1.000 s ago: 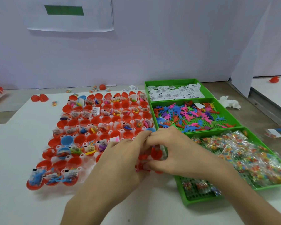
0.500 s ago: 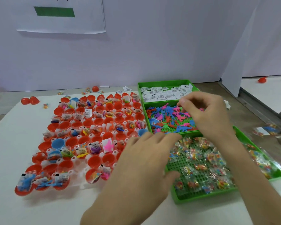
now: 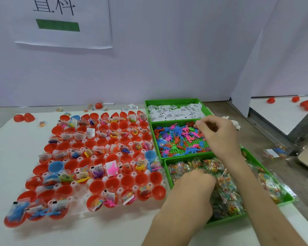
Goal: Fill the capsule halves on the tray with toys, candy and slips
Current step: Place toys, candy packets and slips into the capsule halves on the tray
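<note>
My right grip sits over the toys in the middle green bin, right of centre. Its fingers are curled, with thumb and forefinger drawn together at the pile's far edge, but I cannot tell whether a toy is between them. My left grip is down in the candy bin at lower right, back of the hand toward me. Its fingertips are buried among the packets, so whatever it has is hidden. The slips lie in the top bin, with neither grip on them.

The tray fills the left-centre of the frame on the white worktop. Many halves carry contents. A run of red ones at lower centre, near the candy bin, looks empty, and I judge those the next to fill.

My read on handling:
- **Toys:** small, flat, rubbery-looking figures, very light and tangled. A pinch on one limb will probably lift its neighbours too, so I would shake them loose over the bin.
- **Candy:** the packets are clear crinkly film, slick and soft, better pinched at a sealed edge than across the middle.
- **Slips:** featherlight paper, best taken by a corner.
- **Halves:** some sit tilted in their cells, so I would drop things in gently rather than press.
</note>
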Demonstrator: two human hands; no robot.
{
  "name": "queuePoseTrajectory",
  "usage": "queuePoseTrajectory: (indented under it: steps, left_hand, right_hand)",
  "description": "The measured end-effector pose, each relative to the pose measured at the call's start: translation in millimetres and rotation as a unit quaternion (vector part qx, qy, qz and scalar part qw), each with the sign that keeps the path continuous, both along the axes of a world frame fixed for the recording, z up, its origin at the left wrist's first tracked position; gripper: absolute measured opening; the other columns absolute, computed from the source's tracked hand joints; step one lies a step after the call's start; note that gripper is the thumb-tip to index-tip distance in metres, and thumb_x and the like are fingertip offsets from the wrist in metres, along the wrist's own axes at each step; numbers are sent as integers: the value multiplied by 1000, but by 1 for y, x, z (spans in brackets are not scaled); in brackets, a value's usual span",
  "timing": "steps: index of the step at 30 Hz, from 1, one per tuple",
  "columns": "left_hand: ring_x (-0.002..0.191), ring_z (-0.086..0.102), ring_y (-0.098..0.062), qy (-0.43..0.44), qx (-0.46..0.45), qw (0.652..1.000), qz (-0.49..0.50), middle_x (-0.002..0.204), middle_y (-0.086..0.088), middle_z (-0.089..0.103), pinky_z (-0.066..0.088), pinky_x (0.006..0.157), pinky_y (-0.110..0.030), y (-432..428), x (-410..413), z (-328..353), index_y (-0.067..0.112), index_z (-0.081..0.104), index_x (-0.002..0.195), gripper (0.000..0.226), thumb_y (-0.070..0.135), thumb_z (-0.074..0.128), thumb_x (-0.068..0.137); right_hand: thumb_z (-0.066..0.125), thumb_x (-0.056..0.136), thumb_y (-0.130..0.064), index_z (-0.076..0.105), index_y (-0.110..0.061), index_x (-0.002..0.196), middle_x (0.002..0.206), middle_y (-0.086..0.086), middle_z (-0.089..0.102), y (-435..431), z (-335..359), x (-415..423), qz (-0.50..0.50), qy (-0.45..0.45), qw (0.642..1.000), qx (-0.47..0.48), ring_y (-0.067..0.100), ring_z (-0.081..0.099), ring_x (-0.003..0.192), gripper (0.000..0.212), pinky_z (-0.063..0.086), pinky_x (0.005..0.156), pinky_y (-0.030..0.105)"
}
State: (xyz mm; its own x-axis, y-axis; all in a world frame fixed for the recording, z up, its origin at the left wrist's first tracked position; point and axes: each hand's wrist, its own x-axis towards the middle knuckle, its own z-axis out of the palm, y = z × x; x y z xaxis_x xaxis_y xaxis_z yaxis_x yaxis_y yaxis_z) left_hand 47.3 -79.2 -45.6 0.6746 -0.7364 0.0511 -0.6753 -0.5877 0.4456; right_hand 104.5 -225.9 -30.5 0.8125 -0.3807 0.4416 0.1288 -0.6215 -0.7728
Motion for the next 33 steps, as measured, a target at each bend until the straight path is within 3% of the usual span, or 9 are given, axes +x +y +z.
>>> queuePoseTrajectory:
  steps: [6, 12, 15, 18, 21, 22, 23, 28, 33]
  left_hand:
    - [96, 56, -32, 10, -81, 997, -8, 102, -8, 58, 54, 80, -45, 5, -2, -5, 13, 60, 108, 21, 8, 55, 88]
    - [101, 55, -26, 8, -156, 988, -14, 107, -6, 64, 47, 82, -37, 8, -1, -4, 17, 63, 114, 29, 7, 50, 91]
    - [100, 50, -23, 0, -184, 983, -14, 102, -6, 62, 42, 81, -36, 9, 0, -4, 16, 65, 111, 29, 4, 49, 89]
    - [97, 49, -18, -18, -210, 978, -12, 99, -1, 62, 43, 80, -35, 11, 1, -4, 19, 66, 105, 27, 5, 50, 88]
    - [91, 49, -12, -30, -237, 971, -1, 93, 8, 61, 46, 76, -34, 10, -1, -3, 25, 65, 99, 22, 12, 50, 88]
    - [89, 50, -9, -30, -245, 969, 4, 92, 10, 61, 47, 76, -33, 10, -2, -2, 27, 65, 97, 21, 14, 50, 89]
    - [88, 52, -6, -23, -255, 967, 10, 92, 12, 61, 48, 76, -32, 10, -2, -2, 28, 65, 97, 21, 15, 51, 89]
    - [86, 57, 2, 34, -328, 942, 63, 90, 18, 62, 50, 76, -22, 15, 3, 4, 29, 68, 94, 24, 12, 52, 88]
    - [76, 63, -2, 86, -373, 918, 103, 85, 18, 65, 53, 68, -21, 17, 5, 4, 30, 67, 88, 23, 10, 55, 91]
  right_hand:
    - [68, 92, -23, 70, -28, 97, 91, -16, 67, -16, 2, 31, -10, 137, 988, -67, -6, 57, 77, 8, 36, 61, 16]
    - [65, 93, -36, 75, -13, 97, 107, 5, 73, -26, 5, 100, -55, 230, 957, -165, 24, 65, 100, 26, 50, 83, 32]
    - [69, 89, -46, 74, -2, 99, 106, 11, 73, -26, 7, 123, -63, 339, 917, -201, 26, 64, 85, 46, 48, 71, 30]
    - [75, 83, -27, 74, 0, 104, 113, 11, 73, -25, 11, 135, -68, 356, 913, -186, 22, 65, 81, 35, 52, 71, 32]
    - [70, 83, -14, 68, -1, 78, 124, 3, 61, -23, 9, 136, -65, 323, 930, -161, 22, 63, 75, 14, 51, 70, 32]
    - [68, 84, -12, 67, -4, 73, 78, 1, 50, -24, 7, 135, -68, 302, 940, -145, 21, 59, 70, 13, 48, 68, 29]
    - [67, 86, -11, 70, -4, 73, 83, 12, 69, -26, 5, 135, -72, 275, 950, -127, 17, 59, 68, 15, 48, 67, 27]
    - [67, 93, -12, 74, -11, 76, 65, -7, 65, -33, -1, 127, -67, 195, 975, -84, -14, 57, 46, 19, 40, 56, 8]
    - [67, 91, -8, 69, -22, 63, 57, -10, 65, -38, -4, 123, -76, 173, 979, -80, -19, 53, 46, 31, 39, 62, 6]
